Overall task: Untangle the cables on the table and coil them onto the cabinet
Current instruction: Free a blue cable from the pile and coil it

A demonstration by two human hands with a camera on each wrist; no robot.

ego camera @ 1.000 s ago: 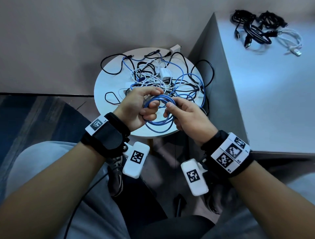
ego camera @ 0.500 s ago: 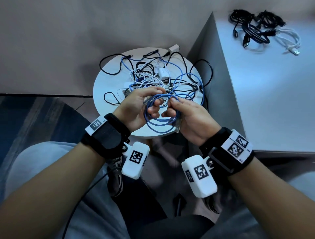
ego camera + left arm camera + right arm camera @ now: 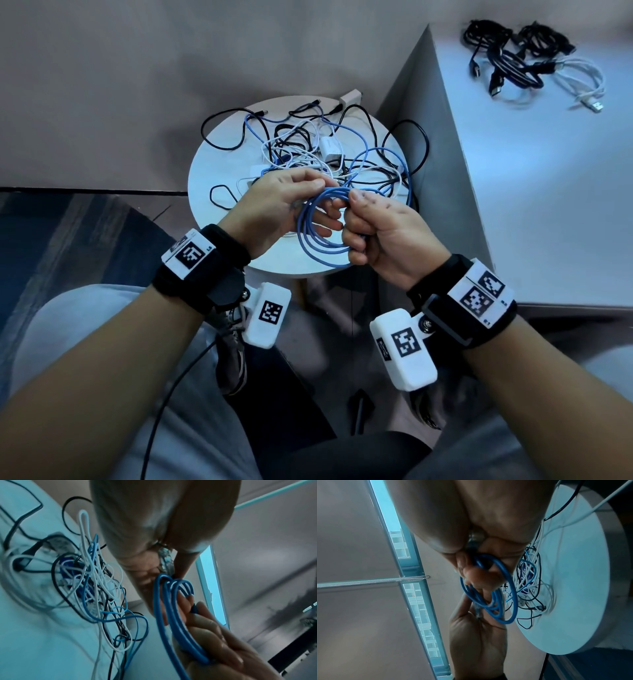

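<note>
A blue cable (image 3: 313, 236) is wound into a small coil of several loops, held in the air over the near edge of the round white table (image 3: 212, 164). My left hand (image 3: 291, 205) grips the coil's left side, fingers through the loops (image 3: 173, 609). My right hand (image 3: 373, 226) is curled round its right side, thumb on top (image 3: 494, 596). A clear plug of the cable shows between the fingers (image 3: 167, 559). Behind the hands lies a tangle of black, white and blue cables (image 3: 329, 154). The grey cabinet (image 3: 534, 192) stands to the right.
Coiled black cables (image 3: 510, 58) and a white cable (image 3: 582, 82) lie at the cabinet's far end. A white charger block (image 3: 331, 147) sits in the tangle, another white block (image 3: 350, 98) at the table's far edge. Black loops hang over the table's rim. My knees are below.
The right hand has turned and closed more tightly round the coil's right side, thumb now on top. The coil sits a little lower and looks more gathered. The left hand has hardly moved.
</note>
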